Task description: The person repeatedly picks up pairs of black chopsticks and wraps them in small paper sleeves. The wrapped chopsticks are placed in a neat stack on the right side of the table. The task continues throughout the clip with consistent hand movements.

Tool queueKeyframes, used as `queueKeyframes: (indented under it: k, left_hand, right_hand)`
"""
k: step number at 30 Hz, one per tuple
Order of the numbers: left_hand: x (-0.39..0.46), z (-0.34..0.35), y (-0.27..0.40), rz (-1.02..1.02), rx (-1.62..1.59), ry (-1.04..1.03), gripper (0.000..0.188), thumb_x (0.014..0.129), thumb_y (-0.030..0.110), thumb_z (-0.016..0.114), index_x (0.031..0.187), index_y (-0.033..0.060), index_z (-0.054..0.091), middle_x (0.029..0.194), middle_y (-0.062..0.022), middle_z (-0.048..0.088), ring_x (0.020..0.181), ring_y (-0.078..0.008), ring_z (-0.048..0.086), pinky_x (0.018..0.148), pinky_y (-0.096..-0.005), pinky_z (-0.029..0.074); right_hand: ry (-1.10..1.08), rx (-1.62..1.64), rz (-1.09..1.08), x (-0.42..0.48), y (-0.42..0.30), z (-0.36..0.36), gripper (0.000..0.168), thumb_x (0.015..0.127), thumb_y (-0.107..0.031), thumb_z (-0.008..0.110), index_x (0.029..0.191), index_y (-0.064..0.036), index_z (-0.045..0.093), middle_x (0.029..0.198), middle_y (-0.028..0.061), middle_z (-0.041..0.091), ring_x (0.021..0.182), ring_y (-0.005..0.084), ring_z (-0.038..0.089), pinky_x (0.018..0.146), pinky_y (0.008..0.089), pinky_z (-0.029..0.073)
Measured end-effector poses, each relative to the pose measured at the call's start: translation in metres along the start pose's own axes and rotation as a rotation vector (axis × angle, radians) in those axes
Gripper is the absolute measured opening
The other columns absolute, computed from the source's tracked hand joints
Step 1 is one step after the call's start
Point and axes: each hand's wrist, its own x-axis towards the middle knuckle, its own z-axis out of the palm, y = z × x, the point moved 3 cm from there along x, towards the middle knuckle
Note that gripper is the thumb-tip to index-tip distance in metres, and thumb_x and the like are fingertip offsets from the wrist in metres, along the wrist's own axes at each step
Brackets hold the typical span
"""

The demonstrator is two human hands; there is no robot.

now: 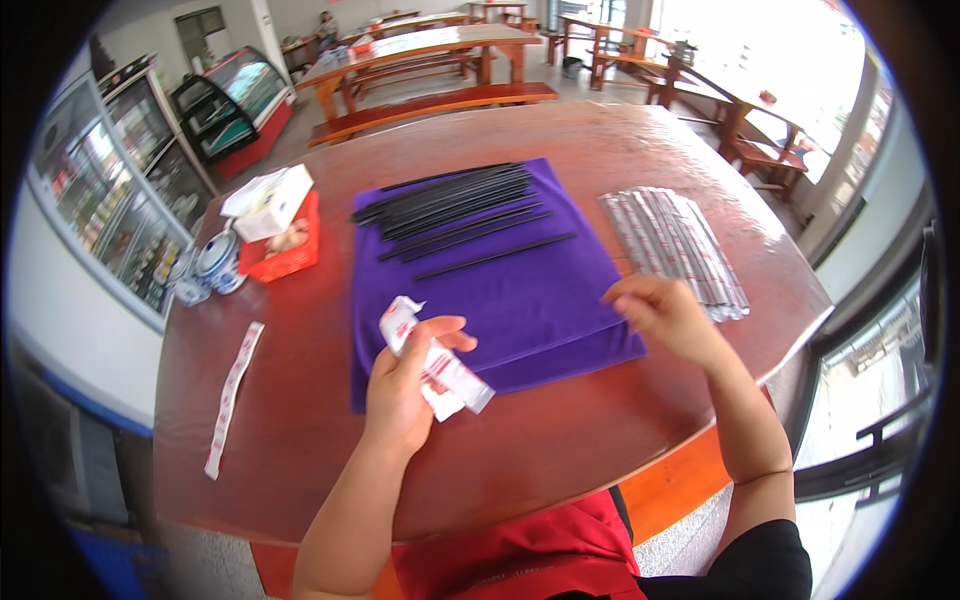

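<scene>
Crumpled white paper sleeves with red print (450,375) are gripped in my left hand (409,379), over the near left part of a purple cloth (525,315). My right hand (660,311) hovers by the cloth's right edge, thumb and fingers drawn together, with nothing visible in them. Black chopsticks (457,199) lie in a pile at the far part of the cloth. One single chopstick (495,256) lies nearer, apart from the pile. Right of the cloth, several wrapped chopsticks in printed sleeves (671,247) lie side by side, close beyond my right hand.
On the table (300,420), a flattened printed sleeve (234,401) lies at left. Behind it stand a red plastic basket (281,262) with a tissue pack (274,202) on top, and blue-and-white lidded jars (220,264). Glass-door coolers, a display case (240,97) and wooden benches (435,112) surround the table.
</scene>
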Motion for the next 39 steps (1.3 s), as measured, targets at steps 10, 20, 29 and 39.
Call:
queueKeyframes:
  k: [10,20,29,39]
  left_hand:
    - [-0.001,-0.006,0.008,0.041,0.016,0.087,0.030,0.089,0.024,0.045,0.103,-0.0006,0.054,0.079,-0.0032,0.056,0.054,-0.0036,0.037,0.050,-0.0179,0.032]
    - [-0.001,-0.008,0.006,0.027,0.138,0.174,0.010,0.079,0.011,0.060,0.082,0.0011,0.059,0.060,0.0066,0.043,0.051,-0.0011,0.033,0.044,-0.0189,0.024]
    - [-0.002,-0.021,0.015,0.162,0.027,0.334,0.006,0.080,0.008,0.058,0.080,0.0016,0.056,0.060,0.0063,0.041,0.047,-0.0017,0.030,0.042,-0.0194,0.022]
    - [-0.001,-0.034,0.043,0.352,-0.210,0.473,0.032,0.088,0.021,0.049,0.060,0.0131,0.035,0.049,0.0065,0.023,0.040,-0.0038,0.018,0.040,-0.0220,0.016]
  right_hand:
    - [-0.525,0.423,0.022,0.027,-0.060,0.126,0.019,0.084,-0.019,0.053,0.082,0.000,0.056,0.062,0.0024,0.053,0.055,0.0078,0.049,0.050,0.0233,0.040]
    - [-0.458,0.323,0.024,0.030,-0.063,0.115,0.013,0.086,-0.013,0.052,0.081,-0.002,0.056,0.066,-0.0012,0.054,0.059,0.0038,0.048,0.051,0.0193,0.040]
    - [-0.417,0.214,-0.227,0.059,-0.072,0.118,0.017,0.081,-0.019,0.057,0.075,-0.003,0.056,0.066,0.0063,0.056,0.060,0.0160,0.054,0.056,0.0286,0.044]
    - [-0.131,-0.721,-0.242,0.135,0.031,0.113,0.056,0.086,-0.044,0.038,0.128,-0.008,0.033,0.135,0.0127,0.029,0.127,0.0256,0.022,0.104,0.0436,0.012]
